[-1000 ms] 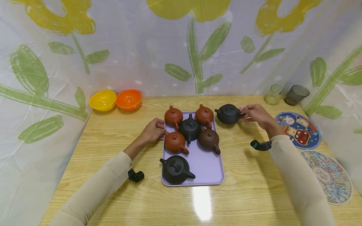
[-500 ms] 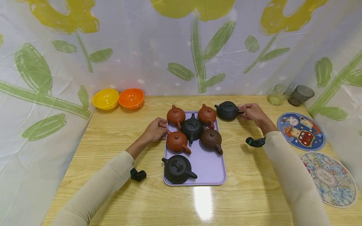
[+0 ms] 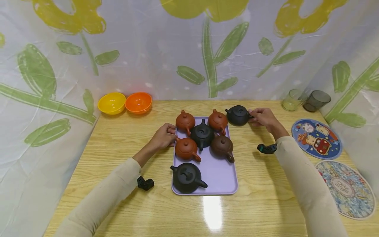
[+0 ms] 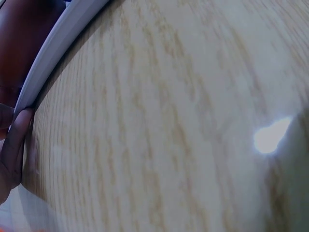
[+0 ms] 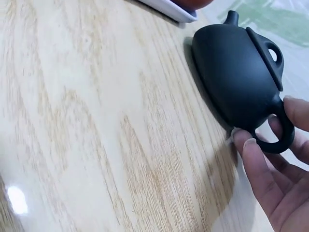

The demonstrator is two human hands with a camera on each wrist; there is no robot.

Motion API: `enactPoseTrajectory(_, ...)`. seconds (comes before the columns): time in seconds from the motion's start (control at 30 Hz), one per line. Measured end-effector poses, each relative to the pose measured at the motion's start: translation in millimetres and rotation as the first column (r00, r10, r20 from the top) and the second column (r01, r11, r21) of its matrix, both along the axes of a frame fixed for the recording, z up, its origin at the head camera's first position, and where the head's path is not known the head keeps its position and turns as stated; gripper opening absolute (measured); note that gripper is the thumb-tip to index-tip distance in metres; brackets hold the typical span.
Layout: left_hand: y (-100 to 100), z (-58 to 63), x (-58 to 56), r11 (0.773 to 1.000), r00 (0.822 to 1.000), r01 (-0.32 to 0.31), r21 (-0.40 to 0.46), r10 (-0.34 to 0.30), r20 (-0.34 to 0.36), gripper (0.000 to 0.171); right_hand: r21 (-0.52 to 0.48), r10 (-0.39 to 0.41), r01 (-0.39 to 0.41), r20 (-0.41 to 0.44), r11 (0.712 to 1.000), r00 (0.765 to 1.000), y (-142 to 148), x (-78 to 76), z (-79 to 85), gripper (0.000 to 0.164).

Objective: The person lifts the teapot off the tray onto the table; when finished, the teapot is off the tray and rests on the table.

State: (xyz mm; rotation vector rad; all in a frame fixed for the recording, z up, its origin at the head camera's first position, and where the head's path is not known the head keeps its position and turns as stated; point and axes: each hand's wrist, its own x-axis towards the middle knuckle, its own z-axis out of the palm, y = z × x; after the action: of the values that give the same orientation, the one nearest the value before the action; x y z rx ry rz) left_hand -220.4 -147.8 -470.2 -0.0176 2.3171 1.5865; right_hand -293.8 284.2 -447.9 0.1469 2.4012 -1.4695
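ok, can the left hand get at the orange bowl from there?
Probably yes: only table shows between the left hand and the orange bowl, though that hand would first need to let go of the tray.

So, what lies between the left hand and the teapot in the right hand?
The head view shows the tray, its rear-left red teapot, central black teapot and rear-right red teapot.

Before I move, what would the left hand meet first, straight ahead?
First, the lilac rectangular tray; the fingers touch its rim. Beyond, probably the far-left round reddish-brown teapot, though depth is unclear.
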Motion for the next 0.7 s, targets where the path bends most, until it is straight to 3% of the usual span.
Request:
enactPoseTrajectory(0.27,0.8,0.1,0.7,1.0,1.0,-0.001,-0.003,0.001,0.008,0.045,0.011,-0.016,0.016,-0.05,1.0,0.999,2.3,7.3,2.9,0.063)
enactPoseTrajectory(0.7,-0.2,2.1,1.3,1.0,1.0,0.01,-0.006,-0.01,0.005,0.046,0.028,-0.035,0.04,-0.17,0.999,0.985,14.6,35.1,8.2,0.059)
